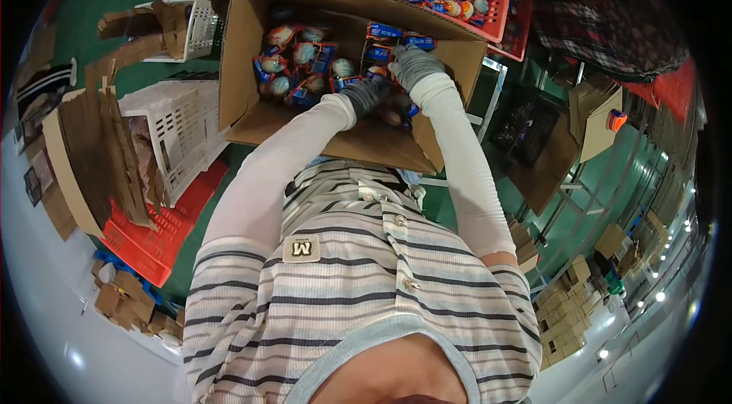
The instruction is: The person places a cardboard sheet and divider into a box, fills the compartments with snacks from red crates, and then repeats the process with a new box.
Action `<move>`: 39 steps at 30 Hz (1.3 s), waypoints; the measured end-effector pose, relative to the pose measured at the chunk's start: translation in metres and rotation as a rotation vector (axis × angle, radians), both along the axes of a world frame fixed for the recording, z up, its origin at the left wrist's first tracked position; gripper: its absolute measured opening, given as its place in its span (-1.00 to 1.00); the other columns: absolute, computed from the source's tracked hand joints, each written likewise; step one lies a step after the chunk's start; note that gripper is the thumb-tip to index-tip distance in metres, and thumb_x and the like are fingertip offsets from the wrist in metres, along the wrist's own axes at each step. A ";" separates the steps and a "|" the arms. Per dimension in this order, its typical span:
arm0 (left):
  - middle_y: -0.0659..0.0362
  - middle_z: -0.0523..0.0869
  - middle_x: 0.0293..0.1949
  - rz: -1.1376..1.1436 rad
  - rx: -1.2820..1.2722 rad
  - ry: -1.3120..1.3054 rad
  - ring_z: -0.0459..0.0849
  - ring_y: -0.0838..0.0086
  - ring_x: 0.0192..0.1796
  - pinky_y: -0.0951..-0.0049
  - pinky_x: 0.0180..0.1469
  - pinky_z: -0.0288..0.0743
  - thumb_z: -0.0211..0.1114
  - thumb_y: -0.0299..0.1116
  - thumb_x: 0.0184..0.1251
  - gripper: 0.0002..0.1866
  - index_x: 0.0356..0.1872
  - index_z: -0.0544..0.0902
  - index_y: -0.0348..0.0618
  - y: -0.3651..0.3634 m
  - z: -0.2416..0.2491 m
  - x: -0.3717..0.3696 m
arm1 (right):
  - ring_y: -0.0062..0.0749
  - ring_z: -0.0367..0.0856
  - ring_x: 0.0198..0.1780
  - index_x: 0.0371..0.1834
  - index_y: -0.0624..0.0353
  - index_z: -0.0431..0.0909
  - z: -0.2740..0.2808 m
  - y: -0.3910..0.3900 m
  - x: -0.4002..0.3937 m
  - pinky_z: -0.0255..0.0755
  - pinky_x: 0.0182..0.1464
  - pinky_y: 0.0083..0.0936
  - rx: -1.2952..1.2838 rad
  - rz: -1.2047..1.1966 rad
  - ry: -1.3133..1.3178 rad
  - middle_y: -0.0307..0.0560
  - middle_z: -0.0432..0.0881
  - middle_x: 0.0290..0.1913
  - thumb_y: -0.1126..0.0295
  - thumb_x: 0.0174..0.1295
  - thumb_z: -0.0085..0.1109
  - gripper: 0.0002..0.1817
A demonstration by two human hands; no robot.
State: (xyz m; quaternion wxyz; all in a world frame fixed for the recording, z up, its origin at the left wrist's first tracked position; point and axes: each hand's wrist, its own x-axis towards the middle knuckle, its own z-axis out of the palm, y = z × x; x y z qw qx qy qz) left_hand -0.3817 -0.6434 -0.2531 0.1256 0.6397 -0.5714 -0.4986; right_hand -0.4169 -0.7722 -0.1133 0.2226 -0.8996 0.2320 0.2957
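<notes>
A cardboard box stands open in front of me. Inside lie several wrapped packets with round pale and orange contents and blue labels. My left hand, in a grey glove, reaches among the packets near the middle of the box; its fingertips are too dark and blurred to read. To its right, my right hand, also gloved, has its fingers curled downward over the packets. What those fingers hold, if anything, is hidden. A blue-labelled packet lies just beyond the right hand.
Beyond the box stand red crates with more packets. White crates and flattened cardboard are at my left, above a red crate. A metal frame and a dark crate are to my right.
</notes>
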 end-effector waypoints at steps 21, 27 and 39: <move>-0.05 0.60 -0.14 -0.065 -0.063 -0.082 0.54 0.07 -0.07 0.20 0.06 0.38 0.24 -0.25 0.02 -0.64 -0.11 0.57 -0.09 0.007 0.044 0.048 | -0.06 0.55 -0.02 -0.12 0.22 0.57 -0.136 0.062 -0.038 0.44 -0.01 -0.27 0.150 -0.088 0.182 0.16 0.55 -0.05 0.42 0.19 -0.12 -0.71; 0.03 0.51 0.01 -0.181 0.072 -0.420 0.45 0.13 0.09 0.20 0.18 0.28 0.19 -0.46 0.00 -0.48 0.10 0.45 0.01 0.034 0.078 0.090 | -0.05 0.57 -0.08 -0.06 0.22 0.48 -0.120 0.060 -0.051 0.46 -0.07 -0.25 0.086 -0.025 0.062 0.15 0.57 -0.11 0.44 0.16 -0.10 -0.70; 0.09 0.23 0.29 -0.148 0.146 -0.499 0.14 0.09 0.33 0.18 0.36 -0.02 0.17 -0.39 0.07 -0.39 0.24 0.31 0.20 0.056 0.059 0.098 | -0.09 0.47 0.10 0.16 -0.07 0.38 -0.072 0.109 0.016 0.30 0.15 -0.25 0.230 0.329 0.411 0.01 0.47 0.11 0.00 0.25 -0.25 -0.51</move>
